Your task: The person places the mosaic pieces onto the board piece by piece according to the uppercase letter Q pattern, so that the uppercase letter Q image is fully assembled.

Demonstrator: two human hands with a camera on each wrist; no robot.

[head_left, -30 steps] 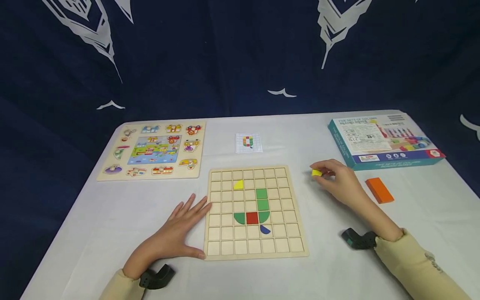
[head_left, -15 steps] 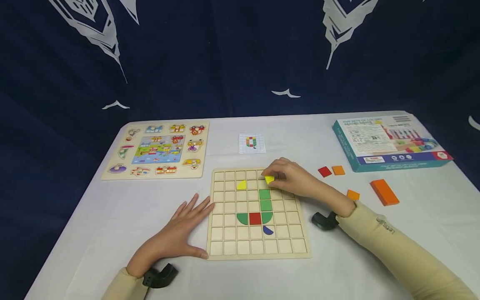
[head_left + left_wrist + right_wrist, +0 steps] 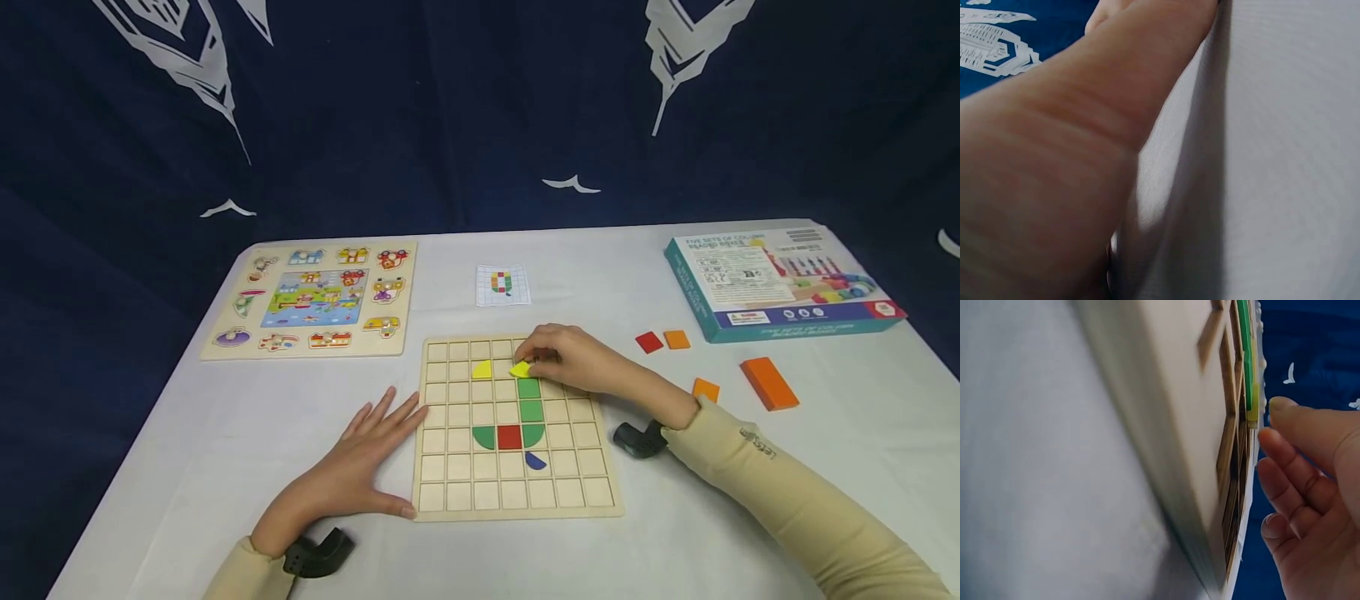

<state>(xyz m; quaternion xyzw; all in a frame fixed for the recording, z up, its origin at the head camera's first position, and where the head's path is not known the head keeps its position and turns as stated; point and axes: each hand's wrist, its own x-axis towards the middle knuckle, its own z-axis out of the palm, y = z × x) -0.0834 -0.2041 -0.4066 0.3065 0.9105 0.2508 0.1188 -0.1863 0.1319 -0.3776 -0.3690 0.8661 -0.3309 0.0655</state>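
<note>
My right hand (image 3: 576, 358) pinches a yellow quarter-round tile (image 3: 519, 370) over the upper right of the wooden grid board (image 3: 451, 497), just above two green square tiles (image 3: 531, 400). In the right wrist view the yellow tile (image 3: 1252, 417) shows by the thumb and forefinger. Fingers spread, my left hand (image 3: 348, 471) rests at the board's left edge; the left wrist view is mostly forearm and white cloth. Another yellow quarter-round tile (image 3: 482, 370) lies in the grid. Lower down, a red square tile (image 3: 509, 437) sits between two green quarter-round tiles, with a blue leaf-shaped tile (image 3: 536, 461) below.
A small pattern card (image 3: 495, 292) lies behind the board. Right of it are a red tile (image 3: 648, 342), two orange tiles (image 3: 677, 340), an orange block (image 3: 769, 384) and a teal-edged box (image 3: 750, 287). A picture puzzle board (image 3: 217, 350) lies back left.
My right hand has carried the yellow tile leftward from beside the box to the grid, then slightly lower and left. The loose red and orange tiles have come into sight. My left hand stays put.
</note>
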